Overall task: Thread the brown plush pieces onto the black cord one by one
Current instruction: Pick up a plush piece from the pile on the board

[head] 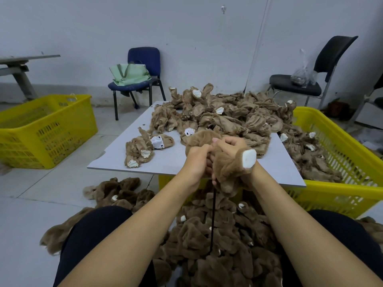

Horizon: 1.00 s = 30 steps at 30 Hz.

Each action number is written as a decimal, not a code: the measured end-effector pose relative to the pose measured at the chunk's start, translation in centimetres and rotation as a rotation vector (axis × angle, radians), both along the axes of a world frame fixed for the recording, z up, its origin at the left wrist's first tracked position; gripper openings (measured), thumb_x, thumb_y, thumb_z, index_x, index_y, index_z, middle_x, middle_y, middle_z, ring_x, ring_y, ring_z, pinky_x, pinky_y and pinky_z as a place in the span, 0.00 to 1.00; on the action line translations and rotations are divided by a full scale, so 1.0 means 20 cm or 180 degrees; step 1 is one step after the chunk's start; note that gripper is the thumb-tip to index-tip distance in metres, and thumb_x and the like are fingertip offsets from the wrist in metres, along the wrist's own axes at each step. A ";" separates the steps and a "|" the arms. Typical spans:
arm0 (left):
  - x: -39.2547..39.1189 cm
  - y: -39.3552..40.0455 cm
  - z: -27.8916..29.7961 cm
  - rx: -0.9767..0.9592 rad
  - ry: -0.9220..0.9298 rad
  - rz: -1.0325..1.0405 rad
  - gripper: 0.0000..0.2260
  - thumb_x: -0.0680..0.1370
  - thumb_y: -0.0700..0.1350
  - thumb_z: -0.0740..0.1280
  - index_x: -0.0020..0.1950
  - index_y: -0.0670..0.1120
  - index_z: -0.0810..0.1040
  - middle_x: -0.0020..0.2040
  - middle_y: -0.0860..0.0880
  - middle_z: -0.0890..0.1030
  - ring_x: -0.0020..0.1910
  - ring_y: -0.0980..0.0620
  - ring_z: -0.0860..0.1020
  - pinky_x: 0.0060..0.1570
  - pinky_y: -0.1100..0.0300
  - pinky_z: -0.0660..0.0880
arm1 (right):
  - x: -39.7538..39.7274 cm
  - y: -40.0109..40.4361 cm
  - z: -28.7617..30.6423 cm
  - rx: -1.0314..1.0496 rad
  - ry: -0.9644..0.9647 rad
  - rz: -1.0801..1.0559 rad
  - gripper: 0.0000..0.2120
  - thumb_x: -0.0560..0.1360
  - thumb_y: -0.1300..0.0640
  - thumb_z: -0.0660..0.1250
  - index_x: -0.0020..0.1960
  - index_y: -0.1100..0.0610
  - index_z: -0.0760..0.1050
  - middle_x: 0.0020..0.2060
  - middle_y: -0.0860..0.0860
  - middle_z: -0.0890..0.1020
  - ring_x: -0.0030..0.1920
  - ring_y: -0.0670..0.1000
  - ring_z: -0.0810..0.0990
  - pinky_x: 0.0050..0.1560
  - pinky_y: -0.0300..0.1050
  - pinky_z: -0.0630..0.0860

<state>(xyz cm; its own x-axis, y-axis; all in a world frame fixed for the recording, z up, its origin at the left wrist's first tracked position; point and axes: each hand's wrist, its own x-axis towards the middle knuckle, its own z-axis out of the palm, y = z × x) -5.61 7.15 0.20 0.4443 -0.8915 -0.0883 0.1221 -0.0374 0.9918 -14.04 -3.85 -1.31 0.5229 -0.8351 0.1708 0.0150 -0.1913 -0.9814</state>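
1. Your left hand (198,157) and right hand (232,149) meet above the near edge of the worktop (172,160), fingers curled tight on 1 brown plush piece (230,172) held between them.
2. That piece drapes over your right wrist; a white patch faces up.
3. The black cord (212,220) drops straight down from under your hands into the threaded plush heap (217,245) on the floor between your knees.
4. Whether either hand also pinches the cord: cannot tell, the plush hides it.
5. Loose plush pile (217,112) covers the worktop's far half; a small clump lies at left.
6. Yellow crates (41,129) stand left and right of the worktop.
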 end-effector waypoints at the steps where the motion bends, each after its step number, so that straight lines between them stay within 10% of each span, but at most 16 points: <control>1: -0.01 0.00 -0.01 0.0011 0.0014 -0.0007 0.24 0.83 0.45 0.60 0.26 0.48 0.76 0.23 0.49 0.74 0.18 0.53 0.72 0.19 0.65 0.67 | 0.00 0.00 -0.02 0.0072 0.0028 -0.0057 0.16 0.80 0.58 0.69 0.36 0.62 0.73 0.28 0.52 0.73 0.28 0.47 0.73 0.30 0.37 0.72; 10: -0.03 -0.01 0.02 0.0173 -0.0165 0.0212 0.20 0.80 0.56 0.68 0.34 0.43 0.76 0.22 0.52 0.75 0.21 0.56 0.75 0.22 0.67 0.70 | -0.05 0.06 0.01 -0.0077 0.0036 -0.0143 0.12 0.82 0.57 0.67 0.41 0.61 0.72 0.33 0.55 0.68 0.35 0.53 0.68 0.35 0.42 0.69; 17: -0.05 -0.03 -0.04 -0.0490 -0.0414 0.0164 0.25 0.84 0.45 0.64 0.25 0.48 0.70 0.23 0.54 0.71 0.23 0.58 0.69 0.24 0.67 0.65 | -0.07 0.11 0.11 -0.0730 -0.0344 -0.0091 0.17 0.80 0.58 0.70 0.35 0.60 0.70 0.29 0.54 0.67 0.29 0.45 0.66 0.31 0.35 0.66; 24: -0.07 -0.06 -0.11 -0.0246 0.0007 0.0108 0.18 0.84 0.47 0.63 0.41 0.37 0.83 0.36 0.45 0.84 0.36 0.53 0.83 0.35 0.62 0.78 | -0.07 0.05 0.02 -0.0188 -0.0194 -0.0147 0.20 0.82 0.58 0.66 0.32 0.61 0.71 0.23 0.47 0.71 0.25 0.42 0.71 0.30 0.35 0.69; 30: -0.08 -0.07 -0.08 0.0081 0.0239 0.0081 0.15 0.82 0.50 0.65 0.46 0.39 0.79 0.38 0.40 0.77 0.32 0.47 0.75 0.32 0.58 0.71 | -0.06 0.02 -0.09 0.0796 -0.0196 -0.0191 0.21 0.83 0.54 0.65 0.33 0.55 0.80 0.29 0.51 0.79 0.33 0.49 0.79 0.39 0.44 0.77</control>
<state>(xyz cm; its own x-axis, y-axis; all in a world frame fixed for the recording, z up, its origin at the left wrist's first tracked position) -7.23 5.83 -1.50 0.4580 -0.8771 -0.1447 0.1972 -0.0584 0.9786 -15.22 -3.41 -3.19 0.4662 -0.8845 -0.0148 0.0721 0.0547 -0.9959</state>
